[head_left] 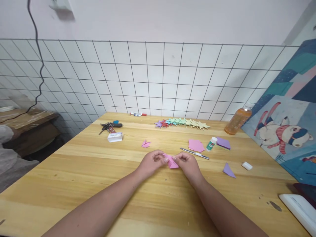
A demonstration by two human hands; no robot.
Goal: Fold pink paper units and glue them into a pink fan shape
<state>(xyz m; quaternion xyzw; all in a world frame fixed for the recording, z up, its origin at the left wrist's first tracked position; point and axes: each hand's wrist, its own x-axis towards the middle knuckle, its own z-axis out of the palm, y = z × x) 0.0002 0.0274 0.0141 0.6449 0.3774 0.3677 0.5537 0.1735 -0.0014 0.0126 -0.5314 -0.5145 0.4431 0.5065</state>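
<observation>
A small folded piece of pink paper (pixel 172 162) is pinched between my two hands over the middle of the wooden table (pixel 98 184). My left hand (pixel 152 162) grips its left edge with thumb and fingers. On the other side, my right hand (pixel 189 163) pinches its upper right part. Beyond my left hand lies another folded pink paper piece (pixel 145 144). A utility knife (pixel 195 153) rests just past my right hand, with a stack of pink paper (pixel 196 145) behind it.
At the back stands a row of colourful folded paper pieces (pixel 182 122). Keys (pixel 111 125), a small white box (pixel 115 137) and a marker (pixel 138 114) lie left. To the right are a glue stick (pixel 211 144), purple paper (pixel 223 143), a purple triangle (pixel 229 170), an eraser (pixel 247 166) and a bottle (pixel 238 120).
</observation>
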